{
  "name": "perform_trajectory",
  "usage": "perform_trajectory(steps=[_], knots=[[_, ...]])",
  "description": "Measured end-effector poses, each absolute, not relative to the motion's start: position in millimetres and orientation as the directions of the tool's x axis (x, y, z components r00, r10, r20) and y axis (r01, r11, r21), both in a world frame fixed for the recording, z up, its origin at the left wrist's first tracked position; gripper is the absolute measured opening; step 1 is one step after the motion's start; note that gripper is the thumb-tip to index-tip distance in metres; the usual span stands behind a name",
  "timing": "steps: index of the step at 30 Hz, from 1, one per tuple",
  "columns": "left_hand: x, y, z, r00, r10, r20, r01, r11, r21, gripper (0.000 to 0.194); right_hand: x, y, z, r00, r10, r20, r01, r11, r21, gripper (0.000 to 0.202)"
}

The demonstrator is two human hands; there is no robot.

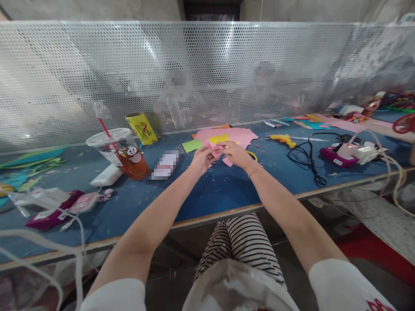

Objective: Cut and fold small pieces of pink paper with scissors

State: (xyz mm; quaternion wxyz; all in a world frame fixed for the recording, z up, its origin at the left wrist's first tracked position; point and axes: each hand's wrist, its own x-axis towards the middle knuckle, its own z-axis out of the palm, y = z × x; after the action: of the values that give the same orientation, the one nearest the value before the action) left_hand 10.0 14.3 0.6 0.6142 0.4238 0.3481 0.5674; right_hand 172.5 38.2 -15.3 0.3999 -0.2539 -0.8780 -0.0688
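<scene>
A small piece of pink paper (214,149) is held up between both hands above the blue table. My left hand (202,160) grips its left side, fingers closed on it. My right hand (234,153) pinches the same piece from the right. Behind the hands lie large pink sheets (244,134) with a yellow piece (218,139) on top and a green piece (192,145) at their left. A yellow ring-shaped thing (252,155), perhaps a scissors handle, shows partly beside my right hand.
On the left stand a drink cup (132,162) with a red straw, a yellow packet (142,128) and a purple power strip (55,211). A yellow glue gun (283,139), black cable (311,162) and second power strip (337,157) lie right. A perforated metal screen (207,77) rises behind.
</scene>
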Motion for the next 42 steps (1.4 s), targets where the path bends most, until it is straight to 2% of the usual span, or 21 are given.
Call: perform_trajectory(steps=[5,9,11,15,18,20,24,27,32,42], knots=[[10,15,-2,0.049,0.998,0.047,-0.384,-0.025,0.923,0.02,171,33,-12,-0.582,0.412,0.701,0.483,0.869,-0.11,0.032],[10,18,-3,-0.001,0.999,0.044,-0.374,-0.041,0.926,0.021,167,26,-10,-0.563,0.437,0.701,0.438,0.878,-0.195,0.034],[10,20,-4,-0.013,0.998,0.058,-0.381,-0.059,0.923,0.018,164,24,-9,-0.506,0.485,0.713,0.397,0.865,-0.306,0.03],[11,22,-4,-0.013,0.996,0.085,-0.39,-0.083,0.917,0.015,157,29,-11,-0.254,0.7,0.668,0.251,0.715,-0.653,0.027],[12,22,-4,-0.006,0.995,0.105,-0.416,-0.097,0.904,0.015,155,36,-13,-0.131,0.857,0.499,0.027,0.506,-0.862,0.033],[12,21,-4,0.004,0.992,0.123,-0.438,-0.109,0.892,0.016,154,38,-14,-0.133,0.912,0.387,-0.112,0.375,-0.92,0.033],[12,20,-4,-0.016,0.986,0.165,-0.455,-0.154,0.877,0.017,154,37,-12,-0.132,0.943,0.307,-0.302,0.256,-0.918,0.031],[12,20,-4,-0.031,0.977,0.211,-0.428,-0.204,0.881,0.02,154,35,-10,-0.131,0.948,0.29,-0.361,0.227,-0.905,0.029],[9,21,-6,-0.081,0.96,0.266,-0.389,-0.277,0.879,0.033,154,37,-11,-0.102,0.944,0.313,-0.356,0.26,-0.898,0.033],[9,24,-8,-0.11,0.967,0.23,-0.403,-0.255,0.879,0.022,156,42,-14,-0.056,0.935,0.349,-0.307,0.316,-0.897,0.031]])
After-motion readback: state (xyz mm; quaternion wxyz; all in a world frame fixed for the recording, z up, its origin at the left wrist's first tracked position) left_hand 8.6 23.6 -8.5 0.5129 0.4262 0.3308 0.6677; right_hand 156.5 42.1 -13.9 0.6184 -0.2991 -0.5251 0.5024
